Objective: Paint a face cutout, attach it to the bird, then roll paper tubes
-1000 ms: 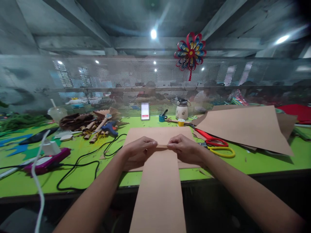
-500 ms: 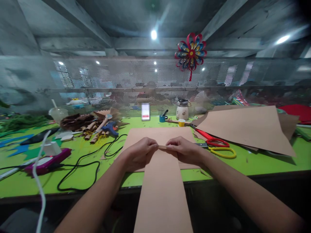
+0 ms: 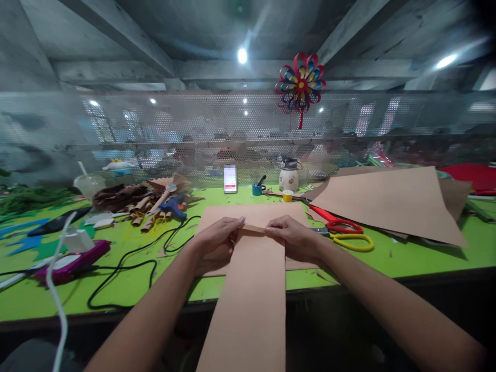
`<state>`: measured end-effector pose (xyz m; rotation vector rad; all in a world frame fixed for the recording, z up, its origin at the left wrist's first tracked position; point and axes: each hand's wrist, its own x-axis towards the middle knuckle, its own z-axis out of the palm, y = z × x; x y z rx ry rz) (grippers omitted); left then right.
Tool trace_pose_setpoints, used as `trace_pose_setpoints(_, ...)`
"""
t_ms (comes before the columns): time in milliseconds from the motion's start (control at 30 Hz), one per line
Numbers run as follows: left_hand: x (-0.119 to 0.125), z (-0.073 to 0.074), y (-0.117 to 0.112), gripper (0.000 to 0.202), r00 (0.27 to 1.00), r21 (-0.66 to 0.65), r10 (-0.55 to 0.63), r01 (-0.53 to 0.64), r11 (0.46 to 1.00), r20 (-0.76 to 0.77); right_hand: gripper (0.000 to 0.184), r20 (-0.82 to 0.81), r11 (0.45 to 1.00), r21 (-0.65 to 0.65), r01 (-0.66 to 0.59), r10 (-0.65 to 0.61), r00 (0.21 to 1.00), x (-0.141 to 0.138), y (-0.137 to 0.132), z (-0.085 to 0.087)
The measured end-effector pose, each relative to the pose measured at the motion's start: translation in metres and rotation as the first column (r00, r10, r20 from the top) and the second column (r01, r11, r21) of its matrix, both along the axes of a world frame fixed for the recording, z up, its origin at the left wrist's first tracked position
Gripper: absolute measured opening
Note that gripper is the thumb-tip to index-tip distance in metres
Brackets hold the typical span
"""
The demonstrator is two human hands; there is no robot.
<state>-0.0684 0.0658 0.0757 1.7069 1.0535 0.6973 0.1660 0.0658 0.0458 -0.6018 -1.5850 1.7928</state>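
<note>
A long strip of brown paper (image 3: 251, 289) runs from between my hands down over the table's front edge. Its far end is folded over in a narrow band. My left hand (image 3: 220, 235) pinches the left end of that band, thumb on top. At the band's right end, my right hand (image 3: 292, 235) grips the paper with its fingers curled. Beneath both hands a wider brown sheet (image 3: 251, 211) lies flat on the green table. Scissors with yellow handles (image 3: 354, 243) and scissors with red handles (image 3: 344, 226) lie to the right of my right hand.
Large brown sheets (image 3: 387, 199) are stacked at the right. On the left are a purple power strip (image 3: 73, 261), black cable, a blue glue gun (image 3: 174, 206) and paper rolls. A phone (image 3: 230, 179), blue cup (image 3: 257, 189) and bottle (image 3: 289, 175) stand at the back.
My left hand has shifted slightly left and up along the folded end, its thumb now raised on top. The strip's lower part has swung to the left. My right hand stays nearly in place.
</note>
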Motion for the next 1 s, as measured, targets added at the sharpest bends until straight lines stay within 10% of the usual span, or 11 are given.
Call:
trace_pose_setpoints(200,0.001,-0.009,0.002,0.042,0.999,-0.049,-0.033,0.035,0.998,0.040,0.027,0.036,1.000,-0.003,0.022,-0.022,0.999,-0.001,0.005,-0.005)
trace_pose_setpoints(567,0.013,-0.012,0.007,0.040,0.952,0.449,0.232,-0.122,0.885,-0.198,0.028,0.024,0.997,-0.011,0.073,-0.072,0.997,-0.004,0.007,-0.010)
trace_pose_setpoints(1000,0.003,-0.011,0.009,0.049,0.976,-0.175,0.067,-0.031,0.984,0.207,0.034,0.061,0.997,-0.065,0.046,-0.042,0.997,-0.003,0.006,-0.004)
